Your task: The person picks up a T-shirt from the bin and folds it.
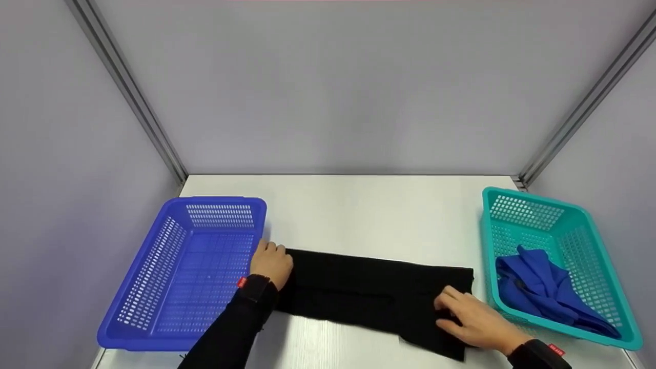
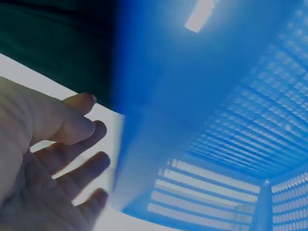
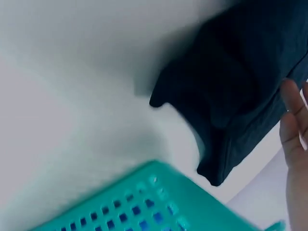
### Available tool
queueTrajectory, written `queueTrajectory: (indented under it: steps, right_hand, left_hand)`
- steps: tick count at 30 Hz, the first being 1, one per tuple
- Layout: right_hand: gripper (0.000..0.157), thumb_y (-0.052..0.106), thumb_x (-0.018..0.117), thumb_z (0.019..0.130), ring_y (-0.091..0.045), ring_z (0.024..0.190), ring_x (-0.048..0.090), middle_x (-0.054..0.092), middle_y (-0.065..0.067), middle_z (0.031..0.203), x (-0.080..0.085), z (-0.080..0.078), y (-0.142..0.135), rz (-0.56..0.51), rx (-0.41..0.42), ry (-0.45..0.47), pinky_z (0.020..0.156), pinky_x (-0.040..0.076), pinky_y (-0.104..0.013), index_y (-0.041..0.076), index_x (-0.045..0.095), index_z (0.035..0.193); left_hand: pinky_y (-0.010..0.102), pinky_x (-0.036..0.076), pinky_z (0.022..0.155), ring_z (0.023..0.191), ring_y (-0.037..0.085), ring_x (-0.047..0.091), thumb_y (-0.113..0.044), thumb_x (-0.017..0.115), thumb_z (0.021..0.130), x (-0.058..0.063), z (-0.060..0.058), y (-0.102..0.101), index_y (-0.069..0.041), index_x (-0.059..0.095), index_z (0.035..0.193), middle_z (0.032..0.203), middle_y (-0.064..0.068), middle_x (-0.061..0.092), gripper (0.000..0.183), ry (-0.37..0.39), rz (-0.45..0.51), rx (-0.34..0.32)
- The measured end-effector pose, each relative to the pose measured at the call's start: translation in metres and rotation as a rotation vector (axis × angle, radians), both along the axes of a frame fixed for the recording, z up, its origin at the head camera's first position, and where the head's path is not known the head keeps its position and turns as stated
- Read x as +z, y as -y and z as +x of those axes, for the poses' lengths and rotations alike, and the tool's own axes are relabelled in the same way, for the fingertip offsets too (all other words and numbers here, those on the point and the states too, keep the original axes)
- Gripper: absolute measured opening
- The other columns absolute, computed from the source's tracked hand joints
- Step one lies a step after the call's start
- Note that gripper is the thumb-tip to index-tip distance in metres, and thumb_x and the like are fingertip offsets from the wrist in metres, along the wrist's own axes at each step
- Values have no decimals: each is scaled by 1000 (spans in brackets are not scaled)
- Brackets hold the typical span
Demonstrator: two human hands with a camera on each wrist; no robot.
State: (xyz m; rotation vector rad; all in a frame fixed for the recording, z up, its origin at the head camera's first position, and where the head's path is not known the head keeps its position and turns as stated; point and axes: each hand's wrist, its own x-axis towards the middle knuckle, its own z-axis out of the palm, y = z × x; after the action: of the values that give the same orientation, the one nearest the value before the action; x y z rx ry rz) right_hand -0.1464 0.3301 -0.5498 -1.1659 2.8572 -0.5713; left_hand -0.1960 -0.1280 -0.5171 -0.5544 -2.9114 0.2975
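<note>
A folded black garment [image 1: 353, 287] lies on a white table [image 1: 369, 210] toward half past five, a hand near each end.
The head view shows only the back of the left hand [image 1: 271, 264], beside a violet-blue plastic basket [image 1: 148, 343] at eight o'clock; the left wrist view reveals its fingers loosely bent and parted, gripping nothing. The right hand [image 1: 474, 318], at half past four, is relaxed over the garment, thumb apart from fingers; fingertip contact is hard to confirm. A teal basket [image 1: 487, 246] near four holds a crumpled blue cloth [image 1: 543, 292], which the right wrist view shows only as blue through holes. There the right hand is cut off at three o'clock, but the garment's notched end shows.
</note>
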Motion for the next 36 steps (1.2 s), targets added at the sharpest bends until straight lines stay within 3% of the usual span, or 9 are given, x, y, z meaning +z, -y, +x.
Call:
queueTrajectory:
  steps: [3,7,9,13,17,22,28,33,36]
  right_hand:
    - [14,23,72,95,-7,84,58,58,11,99,-5,0,8,83,-48,-10,70,50,-34,17,66,107]
    - [16,30,70,96,-15,84,59,57,7,93,-18,-1,25,217,-109,-76,74,50,-41,15,69,103]
    - [21,34,71,95,-19,85,59,54,3,90,-24,-4,35,262,-172,-126,84,51,-47,14,68,100]
    - [36,43,69,96,-33,92,66,62,-10,93,-29,-15,57,328,-335,-199,108,33,-70,7,67,102]
    - [61,52,59,99,-52,121,57,62,-30,127,-26,-30,78,351,-502,-60,108,17,-81,0,64,129]
    - [77,54,57,100,-69,138,25,28,-40,155,-27,-49,100,289,-605,206,100,21,-87,4,39,155]
    - [75,49,60,99,-67,144,10,15,-33,164,-39,-65,123,195,-475,265,106,14,-85,14,33,160]
    - [62,26,64,100,-60,148,11,22,-18,167,-39,-73,136,169,-182,260,109,11,-83,15,41,157]
    - [60,3,64,95,-57,147,22,34,-12,164,-36,-79,136,191,-47,171,108,16,-83,15,49,152]
  left_hand:
    - [52,49,97,102,35,63,-9,68,89,2,4,-14,-8,74,95,100,14,68,9,140,18,8]
    - [52,52,93,108,34,62,-9,73,84,-12,11,-26,-14,71,115,114,12,66,31,293,68,-14]
    - [52,55,89,106,35,63,-9,77,81,-20,17,-28,-14,69,120,118,13,64,39,347,99,1]
    - [51,57,78,97,37,63,-14,81,78,-24,35,-32,-9,65,115,121,16,60,40,389,122,-2]
    - [52,54,90,106,37,61,-22,83,75,-18,49,-38,-9,65,119,127,16,58,50,423,82,-77]
    - [54,49,103,128,39,54,-30,80,75,-22,60,-48,-15,57,145,138,10,52,75,458,30,-141]
    - [50,54,98,137,43,48,-35,79,78,-43,64,-55,-34,48,152,143,-1,44,81,452,17,-246]
    - [41,55,97,135,36,51,-40,78,82,-45,65,-64,-44,43,153,147,-8,43,79,451,-16,-393]
    - [38,54,99,139,32,49,-39,75,86,-46,65,-73,-43,38,156,153,-12,43,79,456,-17,-478]
